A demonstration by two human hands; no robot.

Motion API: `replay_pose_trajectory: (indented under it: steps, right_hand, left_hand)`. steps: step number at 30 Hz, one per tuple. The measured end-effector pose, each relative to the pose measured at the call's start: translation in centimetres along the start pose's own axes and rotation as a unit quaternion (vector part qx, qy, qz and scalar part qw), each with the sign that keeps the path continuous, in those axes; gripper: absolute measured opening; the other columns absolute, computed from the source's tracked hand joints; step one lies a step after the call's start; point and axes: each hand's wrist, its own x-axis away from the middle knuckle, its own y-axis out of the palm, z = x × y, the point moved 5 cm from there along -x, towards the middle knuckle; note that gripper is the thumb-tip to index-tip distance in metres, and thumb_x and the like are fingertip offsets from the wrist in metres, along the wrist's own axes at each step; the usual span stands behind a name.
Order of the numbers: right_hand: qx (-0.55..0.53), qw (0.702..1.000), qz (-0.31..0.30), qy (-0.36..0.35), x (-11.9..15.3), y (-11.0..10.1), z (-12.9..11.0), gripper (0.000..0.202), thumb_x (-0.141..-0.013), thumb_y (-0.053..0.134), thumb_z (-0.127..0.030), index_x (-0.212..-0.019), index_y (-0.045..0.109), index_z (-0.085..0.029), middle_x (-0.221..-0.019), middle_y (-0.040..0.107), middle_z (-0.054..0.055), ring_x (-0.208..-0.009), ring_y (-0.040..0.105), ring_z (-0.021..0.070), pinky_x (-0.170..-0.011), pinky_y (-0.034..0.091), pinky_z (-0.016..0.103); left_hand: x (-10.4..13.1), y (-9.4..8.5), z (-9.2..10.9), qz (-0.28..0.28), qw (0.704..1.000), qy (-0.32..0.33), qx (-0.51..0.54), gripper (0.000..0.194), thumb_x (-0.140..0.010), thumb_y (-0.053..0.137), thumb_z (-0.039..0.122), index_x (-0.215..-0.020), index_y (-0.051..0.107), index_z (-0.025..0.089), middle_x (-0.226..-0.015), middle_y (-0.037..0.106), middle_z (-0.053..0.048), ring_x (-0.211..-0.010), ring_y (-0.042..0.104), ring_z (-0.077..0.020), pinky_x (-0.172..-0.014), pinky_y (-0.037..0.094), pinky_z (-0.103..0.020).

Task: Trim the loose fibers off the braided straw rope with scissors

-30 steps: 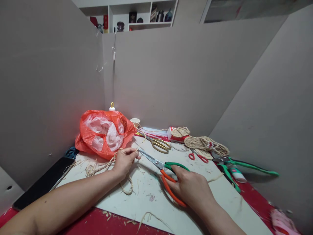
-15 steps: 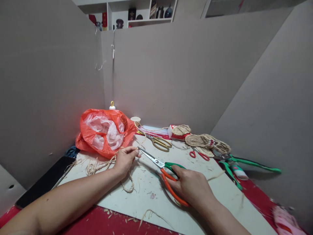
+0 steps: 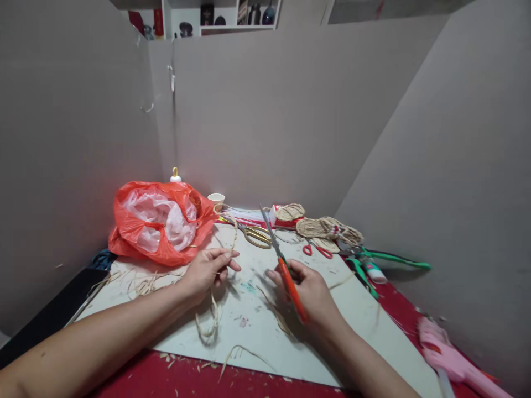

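My left hand (image 3: 209, 271) pinches a thin twisted straw cord (image 3: 235, 237) between thumb and fingers, left of centre over the white board (image 3: 249, 342). Below that hand hangs a loop of the cord. My right hand (image 3: 305, 287) is wrapped round the scissors (image 3: 292, 287) with orange and green handles. Their blades look closed and point up and away, apart from the cord. Loose straw strands (image 3: 277, 318) show on the board beneath the scissors.
At the back left is a red plastic bag (image 3: 124, 237) beside a paper cup (image 3: 216, 199). Gold-handled scissors (image 3: 257, 237), red-handled scissors (image 3: 322, 251), coiled braid (image 3: 327, 228) and green pliers (image 3: 394, 258) line the back. A pink glue gun (image 3: 452, 356) lies far right.
The scissors have swung from pointing at my left fingertips to pointing upward, away from them. Both hands have moved apart slightly, and the camera view has shifted to the right.
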Motion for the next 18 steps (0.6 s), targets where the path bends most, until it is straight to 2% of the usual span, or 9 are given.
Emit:
replay_pose_trajectory:
  steps: [4,7,10,15,18]
  right_hand:
    - [-0.213,0.973,-0.069,0.054,0.9,1.9,-0.5,0.035,-0.062,0.075,-0.042,-0.081,0.055,-0.020,-0.077,0.063,0.000,-0.056,0.052,0.0097,-0.053,0.043,0.024]
    - [-0.326,0.936,-0.116,0.061,1.7,3.1,-1.1,0.038,-0.060,0.078,-0.036,-0.082,0.052,-0.020,-0.080,0.063,-0.001,-0.062,0.058,0.0109,-0.060,0.047,0.025]
    - [-0.338,0.933,-0.115,0.054,1.9,3.2,-1.5,0.038,-0.060,0.079,-0.033,-0.080,0.049,-0.021,-0.069,0.059,-0.005,-0.056,0.055,0.0090,-0.056,0.045,0.023]
    - [-0.280,0.959,-0.020,0.028,1.4,1.5,-1.8,0.036,-0.060,0.078,-0.032,-0.076,0.047,-0.021,-0.062,0.052,-0.009,-0.050,0.046,0.0059,-0.049,0.039,0.019]
    - [-0.269,0.963,0.020,0.012,1.3,1.0,-2.0,0.035,-0.062,0.076,-0.033,-0.075,0.046,-0.021,-0.062,0.051,-0.008,-0.051,0.047,0.0065,-0.049,0.039,0.020]
  left_hand:
    - [1.9,2.8,-0.7,-0.150,0.985,-0.087,0.001,0.033,-0.078,0.062,0.041,-0.094,0.067,0.012,-0.073,0.066,-0.004,-0.039,0.034,-0.0027,-0.034,0.022,-0.016]
    - [3.0,3.9,-1.2,-0.207,0.972,-0.112,0.000,0.032,-0.080,0.059,0.041,-0.089,0.068,0.012,-0.073,0.067,-0.006,-0.038,0.032,-0.0021,-0.035,0.021,-0.017]
    - [3.2,4.2,-1.6,-0.205,0.971,-0.118,-0.013,0.031,-0.080,0.060,0.040,-0.090,0.068,0.013,-0.077,0.069,-0.008,-0.040,0.039,-0.0028,-0.037,0.026,-0.016]
    - [2.8,3.6,-1.6,-0.114,0.988,-0.090,-0.060,0.029,-0.071,0.070,0.039,-0.081,0.064,0.013,-0.079,0.070,-0.008,-0.043,0.049,-0.0046,-0.042,0.037,-0.017]
    - [3.0,3.8,-1.7,-0.122,0.988,-0.081,-0.052,0.031,-0.074,0.066,0.043,-0.075,0.063,0.012,-0.075,0.070,-0.008,-0.039,0.048,-0.0043,-0.039,0.036,-0.017]
